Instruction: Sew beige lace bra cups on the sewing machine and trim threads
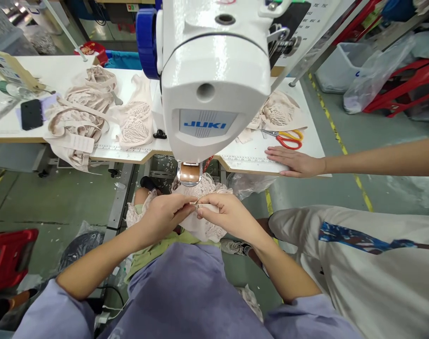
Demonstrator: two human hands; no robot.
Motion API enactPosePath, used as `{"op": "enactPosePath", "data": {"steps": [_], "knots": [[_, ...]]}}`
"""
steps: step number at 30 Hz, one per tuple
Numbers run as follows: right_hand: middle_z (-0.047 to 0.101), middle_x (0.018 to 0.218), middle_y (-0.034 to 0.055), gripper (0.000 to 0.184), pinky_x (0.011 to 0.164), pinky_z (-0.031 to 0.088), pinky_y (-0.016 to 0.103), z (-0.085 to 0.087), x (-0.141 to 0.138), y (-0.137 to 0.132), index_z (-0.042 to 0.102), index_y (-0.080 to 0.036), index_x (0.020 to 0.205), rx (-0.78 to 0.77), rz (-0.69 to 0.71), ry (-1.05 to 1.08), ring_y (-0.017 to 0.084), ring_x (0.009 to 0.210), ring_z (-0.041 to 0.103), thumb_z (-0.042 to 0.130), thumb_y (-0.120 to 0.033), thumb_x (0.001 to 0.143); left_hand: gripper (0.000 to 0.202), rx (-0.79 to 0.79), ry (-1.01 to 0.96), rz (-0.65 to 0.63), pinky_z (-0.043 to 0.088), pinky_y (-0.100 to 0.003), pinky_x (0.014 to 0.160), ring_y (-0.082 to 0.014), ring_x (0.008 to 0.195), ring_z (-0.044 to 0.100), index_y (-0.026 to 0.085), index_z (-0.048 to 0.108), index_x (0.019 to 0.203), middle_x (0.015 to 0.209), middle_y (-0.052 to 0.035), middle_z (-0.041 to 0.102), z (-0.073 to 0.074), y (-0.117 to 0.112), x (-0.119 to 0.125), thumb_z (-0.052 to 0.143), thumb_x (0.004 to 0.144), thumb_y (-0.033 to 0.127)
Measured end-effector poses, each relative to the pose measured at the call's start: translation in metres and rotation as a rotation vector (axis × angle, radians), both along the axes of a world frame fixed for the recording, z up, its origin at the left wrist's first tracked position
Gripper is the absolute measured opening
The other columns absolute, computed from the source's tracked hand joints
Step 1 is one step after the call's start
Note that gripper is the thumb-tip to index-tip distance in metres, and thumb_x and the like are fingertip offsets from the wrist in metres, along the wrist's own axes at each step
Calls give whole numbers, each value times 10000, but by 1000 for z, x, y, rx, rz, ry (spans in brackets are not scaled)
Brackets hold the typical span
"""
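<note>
Cloth (207, 187) at the hands (195, 209): pale beige, openwork lace pattern. Pile (89, 96) on the worktop (311, 143): same beige, lacy in parts; worktop white. Machine (216, 66): glossy white, blue lettering on a grey plate (207, 123); knob (146, 42) deep blue. Scissors (289, 139): 1 red loop, 1 yellow. Phone (31, 114) black. Smock (186, 292) plain lavender. Co-worker's shirt (377, 282): off-white, blue-and-brown patterned panel. Floor (306, 193) grey-green; tape (330, 117) yellow with black marks. Stool (10, 259) red.

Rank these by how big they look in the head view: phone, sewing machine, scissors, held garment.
1. Sewing machine
2. Held garment, partly hidden by the hands
3. Phone and scissors: too alike to rank
</note>
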State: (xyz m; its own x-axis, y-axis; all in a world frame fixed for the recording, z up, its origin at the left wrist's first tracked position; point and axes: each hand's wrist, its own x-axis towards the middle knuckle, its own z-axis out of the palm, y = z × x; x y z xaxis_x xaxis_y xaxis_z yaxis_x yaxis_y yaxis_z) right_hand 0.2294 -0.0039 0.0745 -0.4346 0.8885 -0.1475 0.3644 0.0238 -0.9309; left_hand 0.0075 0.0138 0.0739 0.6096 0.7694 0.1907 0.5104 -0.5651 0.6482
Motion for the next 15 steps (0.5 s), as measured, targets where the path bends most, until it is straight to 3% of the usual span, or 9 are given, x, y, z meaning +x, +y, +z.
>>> {"op": "enactPosePath", "data": {"steps": [2,5,9,12,15], "knots": [[748,840,-26,153,732,452,239,1,0,1,725,-220,842,5,6,-15,137,781,662,604,-259,928,234,-34,48,-50,446,-229,620,-139,712,695,197,699,1112,839,-12,767,4,4,0,492,1029,269],[752,856,-23,151,708,442,249,1,-1,0,732,-231,870,25,19,-44,143,774,663,613,-296,937,263,-26,156,-87,402,-250,594,-148,667,667,198,694,962,769,-4,732,6,6,0,463,1038,297],[732,880,6,159,714,432,272,1,-5,-4,734,-243,939,216,-67,-140,163,809,645,596,-319,958,368,161,209,-25,343,-285,566,-167,616,615,168,621,873,705,-23,657,4,1,2,353,1061,334],[698,833,28,156,701,414,284,6,-8,3,723,-231,895,360,-108,-177,171,786,612,585,-281,945,379,170,193,36,326,-278,559,-148,589,597,177,593,846,689,-7,645,4,1,6,335,1067,345],[662,789,18,143,663,387,271,14,-11,26,705,-215,837,322,-92,-177,154,730,580,591,-266,908,383,144,194,157,298,-249,526,-119,542,578,187,607,842,636,19,636,0,9,5,380,1062,405]]}}
